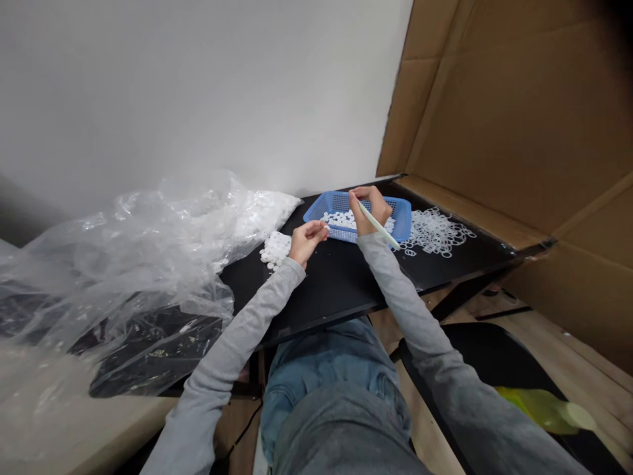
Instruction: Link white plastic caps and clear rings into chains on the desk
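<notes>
My left hand hovers at the near rim of a blue plastic mesh basket, its fingertips pinched on a small white disc. My right hand is over the basket and grips a slim pale green stick, which slants down toward the near right. Many white discs lie inside the basket, partly hidden by my right hand. A small heap of similar discs sits on the black table just left of my left hand. Loose white rings lie to the right of the basket.
A large clear plastic bag holding white discs spreads along the table's left side and beyond. Brown cardboard stands at the right, with a white wall behind. A black chair sits below right.
</notes>
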Demonstrator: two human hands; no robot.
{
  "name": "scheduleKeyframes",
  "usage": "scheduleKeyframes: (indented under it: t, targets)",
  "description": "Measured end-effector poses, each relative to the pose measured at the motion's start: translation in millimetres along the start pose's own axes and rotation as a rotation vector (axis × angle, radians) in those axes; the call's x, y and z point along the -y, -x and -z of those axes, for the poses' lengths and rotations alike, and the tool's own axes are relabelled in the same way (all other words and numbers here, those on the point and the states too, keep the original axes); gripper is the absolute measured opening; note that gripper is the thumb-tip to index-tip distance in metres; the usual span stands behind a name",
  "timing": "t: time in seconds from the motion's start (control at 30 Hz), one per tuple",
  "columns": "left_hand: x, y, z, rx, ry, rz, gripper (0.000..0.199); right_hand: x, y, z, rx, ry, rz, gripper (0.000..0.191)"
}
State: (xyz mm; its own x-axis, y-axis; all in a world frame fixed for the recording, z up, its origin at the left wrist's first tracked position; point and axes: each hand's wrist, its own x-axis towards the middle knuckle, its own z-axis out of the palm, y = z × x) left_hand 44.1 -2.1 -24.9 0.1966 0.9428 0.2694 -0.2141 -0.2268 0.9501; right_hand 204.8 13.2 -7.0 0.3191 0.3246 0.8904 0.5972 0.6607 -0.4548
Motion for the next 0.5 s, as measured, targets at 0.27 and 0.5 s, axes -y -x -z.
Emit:
scheduleKeyframes:
  t: [0.27,0.5]
  targets:
    - [1,-5,6.5,-0.032,-0.118,-0.058,0.042,3,1,-2,0.097,-0.094,-0.091,0.022]
    - [3,-55,6.3,-0.151,-0.237,-0.166,0.027,7,5,-2,0.102,-0.081,0.026,0.02]
